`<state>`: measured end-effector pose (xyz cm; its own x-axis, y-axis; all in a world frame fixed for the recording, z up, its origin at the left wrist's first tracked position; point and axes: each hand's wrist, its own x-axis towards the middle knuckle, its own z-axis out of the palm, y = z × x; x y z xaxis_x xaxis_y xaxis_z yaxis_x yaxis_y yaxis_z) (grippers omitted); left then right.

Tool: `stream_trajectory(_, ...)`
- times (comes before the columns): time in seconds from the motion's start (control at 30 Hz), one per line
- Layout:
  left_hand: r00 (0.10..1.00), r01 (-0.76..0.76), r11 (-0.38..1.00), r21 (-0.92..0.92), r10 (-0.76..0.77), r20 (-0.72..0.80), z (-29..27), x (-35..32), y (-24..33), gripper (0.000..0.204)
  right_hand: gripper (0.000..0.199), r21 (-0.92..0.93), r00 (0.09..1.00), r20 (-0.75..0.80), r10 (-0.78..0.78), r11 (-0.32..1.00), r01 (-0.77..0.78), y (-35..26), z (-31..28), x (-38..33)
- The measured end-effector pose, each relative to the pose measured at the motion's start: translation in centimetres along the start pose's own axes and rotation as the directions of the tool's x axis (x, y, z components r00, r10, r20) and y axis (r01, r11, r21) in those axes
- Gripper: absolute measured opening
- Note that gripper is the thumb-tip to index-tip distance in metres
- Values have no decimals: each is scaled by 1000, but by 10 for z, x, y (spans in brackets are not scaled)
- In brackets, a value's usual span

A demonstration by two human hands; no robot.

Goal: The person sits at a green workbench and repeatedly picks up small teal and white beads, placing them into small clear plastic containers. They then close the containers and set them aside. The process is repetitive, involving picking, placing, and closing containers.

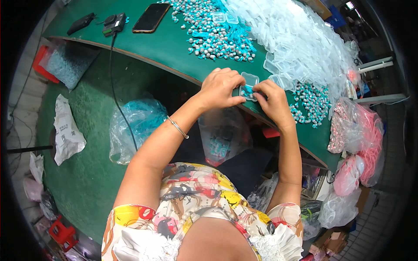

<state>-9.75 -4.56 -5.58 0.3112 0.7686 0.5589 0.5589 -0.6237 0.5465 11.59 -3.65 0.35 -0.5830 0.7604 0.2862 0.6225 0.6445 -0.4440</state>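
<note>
A small clear plastic box [250,79] with its lid raised is at the table's near edge, between my hands. Bright blue cord [247,91] lies bunched inside it. My left hand [221,88] grips the box from the left, its thumb along the near side and its fingers bent over the far side. At the right side, my right hand [273,98] has thumb and index finger closed on the box, close to the cord; the fingers hide part of it. Beyond lies a big heap of small grey-and-blue plugs [213,43] on blue cords.
Clear plastic boxes [300,39] form a large pile at the back right. More grey-and-blue plugs [311,102] lie right of my right hand, near bags of pink cord [369,139]. A phone [151,18] and a cabled black device [114,24] sit at the left on the green table [183,65].
</note>
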Motion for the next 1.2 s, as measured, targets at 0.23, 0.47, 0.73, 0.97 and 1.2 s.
stream_trajectory(0.23,1000,3,1000,-13,-3,2,0,0,-1,39,13,-11,994,-64,-85,996,84,-2,5,1)
stream_trajectory(0.47,998,39,999,0,-39,42,-3,0,1,38,15,20,995,-66,-78,997,80,1,6,0)
stream_trajectory(0.73,1000,-11,1000,1,11,3,0,1,0,40,17,-17,975,-94,-201,980,201,9,9,2)
stream_trajectory(0.97,1000,17,1000,9,-17,16,-2,0,-1,39,17,-48,978,-101,-182,983,178,4,3,3)
stream_trajectory(1.2,997,47,999,12,-47,54,-3,1,2,37,19,-371,983,-121,-135,925,81,25,12,20)
